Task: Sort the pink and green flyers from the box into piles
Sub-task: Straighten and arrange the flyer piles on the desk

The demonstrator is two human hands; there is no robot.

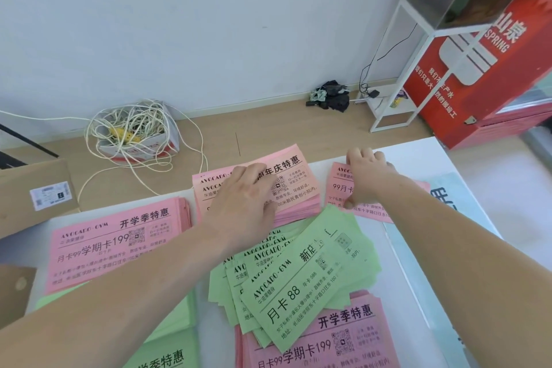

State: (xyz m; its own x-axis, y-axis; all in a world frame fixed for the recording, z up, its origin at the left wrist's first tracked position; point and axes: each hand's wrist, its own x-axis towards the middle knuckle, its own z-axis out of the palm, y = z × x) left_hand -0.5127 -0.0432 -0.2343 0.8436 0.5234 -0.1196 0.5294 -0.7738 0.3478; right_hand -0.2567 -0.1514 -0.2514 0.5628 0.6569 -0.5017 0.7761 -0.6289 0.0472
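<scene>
The far-middle pink stack [295,176] lies on the white table [418,263] with its long axis left to right, the right end tilted slightly farther, and its print upright to the viewer. The left hand [245,200] rests flat on it, fingers spread and fairly straight, holding nothing.

Just right of it, the far-right pink stack [373,212] lies along the same axis. The right hand [367,176] spans it, fingers bent over the far edge and the thumb against the near side, gripping it. The fingertips are hidden behind the knuckles, and most of the print is covered.

Nearer, a fanned green flyer pile [298,278] points from near-left to far-right and overlaps the near pink stack [343,334], which the frame's bottom edge cuts off. A left pink stack [116,239] sits beside a green stack [176,320] that the left forearm partly hides.
</scene>
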